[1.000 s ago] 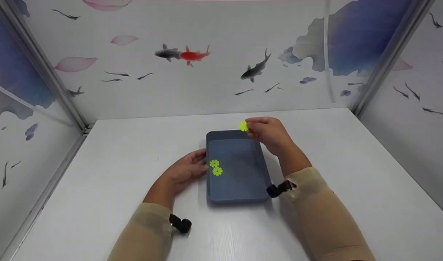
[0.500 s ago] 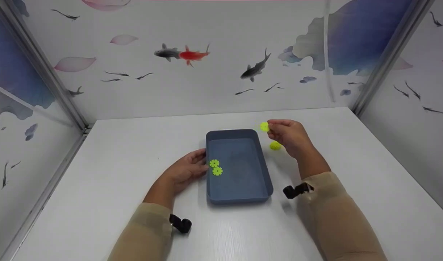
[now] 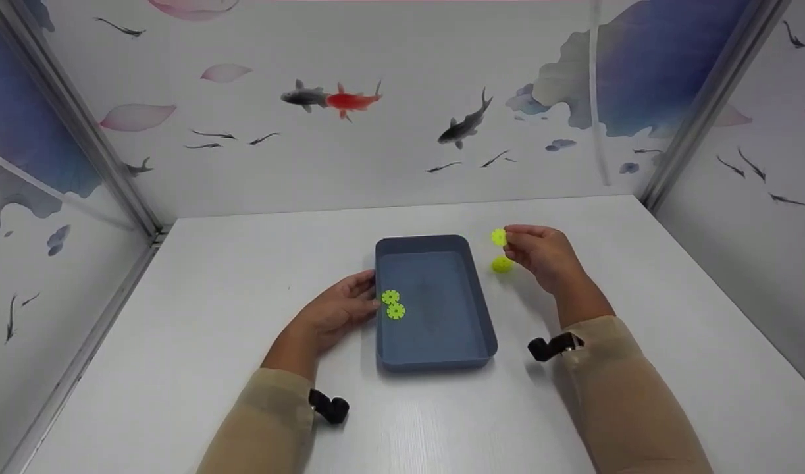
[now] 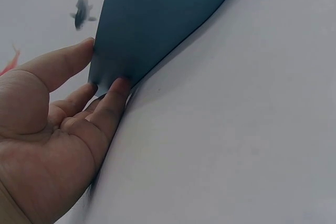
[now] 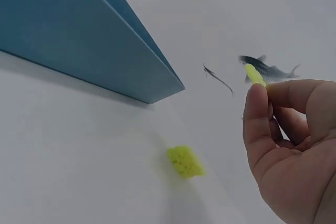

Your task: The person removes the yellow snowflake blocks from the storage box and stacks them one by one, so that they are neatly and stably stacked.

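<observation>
My right hand (image 3: 540, 255) pinches a flat yellow-green notched disc (image 3: 499, 237) between thumb and fingertips, off the tray's far right side. Close below it, a yellow-green lump with a bumpy side (image 5: 185, 162) sits on the table. My left hand (image 3: 339, 306) touches the left wall of the blue-grey rectangular tray (image 3: 441, 342); in the left wrist view its fingers lie loosely against the outer wall (image 4: 157, 19). Inside the tray by that wall lie two more notched discs, an upper disc (image 3: 390, 297) and a lower disc (image 3: 395, 311), side by side.
The tray stands on a white table (image 3: 244, 263). A back wall (image 3: 389, 158) printed with fish rises behind the table, with side panels left and right. Small black cameras (image 3: 330, 407) are strapped to both wrists.
My right hand, with the notched disc, has moved from over the tray's far edge to the right and slightly nearer. The yellow-green lump has come into sight. My left hand stays put.
</observation>
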`<state>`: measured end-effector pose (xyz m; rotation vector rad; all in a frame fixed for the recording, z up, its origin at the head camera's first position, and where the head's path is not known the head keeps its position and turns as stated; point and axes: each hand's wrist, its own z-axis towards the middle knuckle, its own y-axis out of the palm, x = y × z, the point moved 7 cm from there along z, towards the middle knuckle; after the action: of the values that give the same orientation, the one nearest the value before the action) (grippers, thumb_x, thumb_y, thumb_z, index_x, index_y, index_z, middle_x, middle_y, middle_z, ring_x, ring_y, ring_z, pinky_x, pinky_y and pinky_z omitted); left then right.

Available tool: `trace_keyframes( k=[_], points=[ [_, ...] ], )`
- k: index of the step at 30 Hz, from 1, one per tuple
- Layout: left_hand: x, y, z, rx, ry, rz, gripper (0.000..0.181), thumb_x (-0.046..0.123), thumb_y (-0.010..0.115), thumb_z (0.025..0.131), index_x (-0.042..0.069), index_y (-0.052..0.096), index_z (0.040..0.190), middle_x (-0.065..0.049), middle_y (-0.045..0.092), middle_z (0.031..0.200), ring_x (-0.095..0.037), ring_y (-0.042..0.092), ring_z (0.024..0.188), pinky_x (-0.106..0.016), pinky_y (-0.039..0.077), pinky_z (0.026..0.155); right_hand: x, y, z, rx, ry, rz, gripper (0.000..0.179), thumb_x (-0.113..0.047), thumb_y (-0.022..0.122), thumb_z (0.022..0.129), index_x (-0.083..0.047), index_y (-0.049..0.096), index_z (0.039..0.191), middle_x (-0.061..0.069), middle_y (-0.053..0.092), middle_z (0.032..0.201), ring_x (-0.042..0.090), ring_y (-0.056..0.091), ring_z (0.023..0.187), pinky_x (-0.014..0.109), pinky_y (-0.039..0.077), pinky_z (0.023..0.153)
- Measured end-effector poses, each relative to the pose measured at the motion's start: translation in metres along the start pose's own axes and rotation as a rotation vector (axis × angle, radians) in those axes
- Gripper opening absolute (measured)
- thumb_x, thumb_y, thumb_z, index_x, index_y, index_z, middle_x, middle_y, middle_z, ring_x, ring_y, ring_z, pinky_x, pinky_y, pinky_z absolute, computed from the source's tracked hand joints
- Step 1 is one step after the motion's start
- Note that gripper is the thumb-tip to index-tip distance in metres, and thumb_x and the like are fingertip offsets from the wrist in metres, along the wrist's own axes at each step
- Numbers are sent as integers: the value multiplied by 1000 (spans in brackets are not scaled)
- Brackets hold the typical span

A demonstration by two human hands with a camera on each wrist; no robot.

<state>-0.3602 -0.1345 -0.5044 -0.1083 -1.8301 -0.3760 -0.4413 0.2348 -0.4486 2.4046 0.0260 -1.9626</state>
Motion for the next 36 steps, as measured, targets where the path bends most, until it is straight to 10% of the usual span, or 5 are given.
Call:
trace_keyframes(
  k=[36],
  points=[
    [-1, 0, 1, 4, 2, 4, 84, -7, 72, 93, 9, 34, 167, -10, 30, 177, -26, 26, 167, -44, 34, 132, 50, -26, 14, 113, 152, -177, 35, -22, 64, 108, -10, 67, 141, 12, 63, 135, 19, 65, 106, 22, 61, 91]
  ],
)
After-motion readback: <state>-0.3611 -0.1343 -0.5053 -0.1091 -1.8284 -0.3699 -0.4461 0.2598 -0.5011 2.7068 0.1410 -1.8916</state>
